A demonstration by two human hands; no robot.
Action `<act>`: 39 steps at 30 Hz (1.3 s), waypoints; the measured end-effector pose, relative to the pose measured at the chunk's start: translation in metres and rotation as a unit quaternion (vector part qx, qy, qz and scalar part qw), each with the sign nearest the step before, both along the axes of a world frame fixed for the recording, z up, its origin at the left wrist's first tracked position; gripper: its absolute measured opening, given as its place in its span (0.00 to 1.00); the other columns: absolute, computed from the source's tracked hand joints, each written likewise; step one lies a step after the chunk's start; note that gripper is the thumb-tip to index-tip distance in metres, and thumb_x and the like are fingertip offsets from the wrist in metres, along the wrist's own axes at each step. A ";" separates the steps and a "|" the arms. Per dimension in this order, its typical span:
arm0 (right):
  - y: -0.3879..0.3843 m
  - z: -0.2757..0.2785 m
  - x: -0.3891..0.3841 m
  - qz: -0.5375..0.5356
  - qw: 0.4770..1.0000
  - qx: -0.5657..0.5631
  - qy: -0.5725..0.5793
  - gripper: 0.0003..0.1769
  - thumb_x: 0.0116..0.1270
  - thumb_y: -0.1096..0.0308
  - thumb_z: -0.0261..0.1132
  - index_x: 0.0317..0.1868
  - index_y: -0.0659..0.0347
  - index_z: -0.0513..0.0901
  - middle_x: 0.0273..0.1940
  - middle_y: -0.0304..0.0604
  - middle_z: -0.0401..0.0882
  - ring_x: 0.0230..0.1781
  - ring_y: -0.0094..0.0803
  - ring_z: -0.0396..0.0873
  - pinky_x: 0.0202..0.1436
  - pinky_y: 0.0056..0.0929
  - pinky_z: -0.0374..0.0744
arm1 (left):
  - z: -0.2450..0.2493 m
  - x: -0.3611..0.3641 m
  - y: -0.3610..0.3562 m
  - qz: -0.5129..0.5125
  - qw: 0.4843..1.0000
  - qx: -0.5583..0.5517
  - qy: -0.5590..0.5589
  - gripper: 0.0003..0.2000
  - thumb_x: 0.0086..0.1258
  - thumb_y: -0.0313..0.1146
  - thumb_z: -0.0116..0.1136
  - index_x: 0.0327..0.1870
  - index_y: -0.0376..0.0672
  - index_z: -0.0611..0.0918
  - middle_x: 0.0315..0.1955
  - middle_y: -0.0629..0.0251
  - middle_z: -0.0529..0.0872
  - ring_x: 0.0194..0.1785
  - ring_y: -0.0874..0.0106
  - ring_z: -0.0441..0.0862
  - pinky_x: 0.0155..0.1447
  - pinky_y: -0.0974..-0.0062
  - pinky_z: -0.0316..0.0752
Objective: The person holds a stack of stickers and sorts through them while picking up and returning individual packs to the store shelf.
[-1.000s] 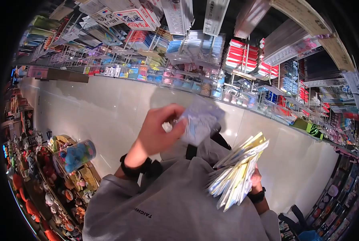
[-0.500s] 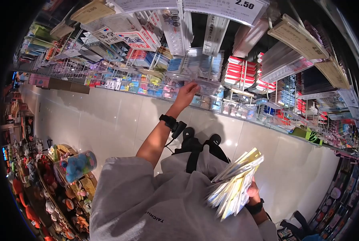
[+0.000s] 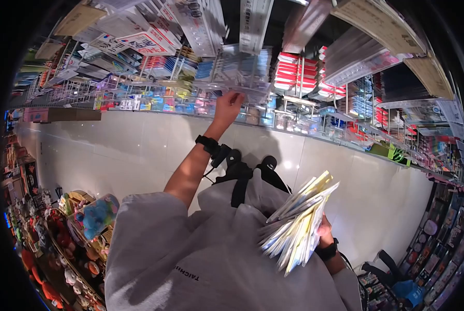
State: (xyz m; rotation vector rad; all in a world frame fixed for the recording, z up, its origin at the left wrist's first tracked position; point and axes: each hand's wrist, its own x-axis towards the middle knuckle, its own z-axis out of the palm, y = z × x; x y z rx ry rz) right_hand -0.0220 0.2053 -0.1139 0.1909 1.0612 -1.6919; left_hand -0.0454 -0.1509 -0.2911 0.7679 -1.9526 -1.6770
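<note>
My left hand (image 3: pixel 229 106) reaches out to the hanging goods on the shelf rack, fingers curled in a pinch at the edge of a clear plastic packet (image 3: pixel 252 94). Pale blue packets (image 3: pixel 242 67) hang in a row just behind it. Low at my right side, my right hand (image 3: pixel 325 231) grips a thick, fanned-out bundle of flat white-and-yellow packets (image 3: pixel 297 225). Its fingers are partly hidden behind the bundle. What the packets contain cannot be made out.
Red-and-white packets (image 3: pixel 296 75) hang on hooks right of my left hand. Price tags (image 3: pixel 380 23) jut out above. Plush toys (image 3: pixel 100 215) fill a display behind me at left. Another rack (image 3: pixel 439 243) stands at right. Pale tiled floor (image 3: pixel 138 140) lies around my feet.
The view has shifted, so shelf, hands and body appear a little further left and higher. My left hand stays pinched by the clear packet; my right hand still holds the bundle.
</note>
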 end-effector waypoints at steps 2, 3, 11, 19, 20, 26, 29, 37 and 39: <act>0.001 0.000 -0.001 0.010 1.000 0.002 0.007 0.48 0.29 0.58 0.71 0.53 0.70 0.62 0.43 0.49 0.74 0.39 0.37 0.76 0.45 0.30 0.76 | 0.000 -0.001 0.004 0.029 0.998 0.006 0.062 0.06 0.61 0.29 0.54 0.31 0.36 0.78 0.20 0.72 0.77 0.24 0.86 0.68 0.27 0.86 0.62; 0.001 -0.001 -0.001 0.021 1.000 -0.002 0.013 0.48 0.29 0.57 0.71 0.53 0.70 0.62 0.43 0.49 0.74 0.39 0.36 0.76 0.45 0.30 0.76 | 0.000 -0.003 0.004 0.027 0.998 0.008 0.061 0.06 0.61 0.29 0.54 0.31 0.36 0.78 0.20 0.72 0.77 0.24 0.86 0.68 0.27 0.86 0.62; 0.000 0.002 0.004 -0.009 1.000 0.020 0.021 0.51 0.28 0.55 0.71 0.55 0.70 0.60 0.45 0.50 0.72 0.41 0.37 0.75 0.47 0.30 0.74 | -0.007 0.002 -0.001 0.094 0.989 0.046 0.100 0.07 0.61 0.29 0.54 0.32 0.33 0.76 0.21 0.72 0.76 0.25 0.84 0.67 0.29 0.84 0.63; 0.007 -0.001 0.007 0.001 1.000 0.025 0.015 0.49 0.28 0.58 0.70 0.54 0.72 0.61 0.44 0.51 0.73 0.40 0.38 0.75 0.46 0.31 0.75 | 0.000 -0.002 0.000 0.060 0.997 -0.014 0.038 0.07 0.60 0.27 0.52 0.33 0.32 0.76 0.21 0.67 0.78 0.24 0.82 0.69 0.28 0.81 0.64; 0.007 -0.001 0.008 -0.002 1.000 0.026 0.015 0.50 0.28 0.58 0.70 0.54 0.72 0.61 0.44 0.51 0.73 0.40 0.38 0.75 0.46 0.31 0.75 | -0.002 -0.003 0.001 0.073 0.996 -0.021 0.049 0.07 0.60 0.27 0.51 0.33 0.32 0.76 0.21 0.65 0.79 0.24 0.81 0.70 0.28 0.80 0.65; 0.009 -0.002 0.012 -0.004 1.000 0.007 0.000 0.48 0.27 0.60 0.71 0.53 0.72 0.62 0.44 0.51 0.73 0.40 0.39 0.75 0.46 0.31 0.75 | 0.005 -0.006 0.001 0.083 0.993 -0.087 0.002 0.06 0.59 0.27 0.53 0.26 0.33 0.74 0.18 0.69 0.74 0.22 0.85 0.65 0.24 0.83 0.60; 0.008 -0.003 0.014 -0.017 1.000 -0.007 -0.011 0.48 0.28 0.61 0.70 0.53 0.72 0.63 0.43 0.51 0.73 0.40 0.39 0.75 0.46 0.32 0.75 | 0.000 -0.009 0.002 0.101 0.992 -0.065 0.045 0.07 0.60 0.28 0.52 0.26 0.33 0.74 0.18 0.70 0.74 0.22 0.85 0.64 0.24 0.83 0.59; 0.006 -0.004 0.017 -0.018 1.000 -0.016 0.001 0.47 0.28 0.60 0.70 0.53 0.71 0.63 0.44 0.51 0.73 0.41 0.39 0.75 0.47 0.31 0.74 | 0.004 -0.006 0.004 0.082 0.996 -0.026 0.031 0.10 0.62 0.31 0.50 0.36 0.31 0.76 0.21 0.59 0.80 0.25 0.80 0.74 0.29 0.79 0.68; 0.007 -0.004 0.018 -0.021 1.000 -0.017 0.008 0.48 0.29 0.59 0.70 0.54 0.71 0.62 0.45 0.51 0.73 0.41 0.38 0.75 0.47 0.30 0.74 | -0.012 -0.009 0.000 0.082 0.996 -0.014 0.039 0.11 0.61 0.32 0.51 0.37 0.31 0.76 0.21 0.58 0.80 0.25 0.80 0.73 0.30 0.79 0.68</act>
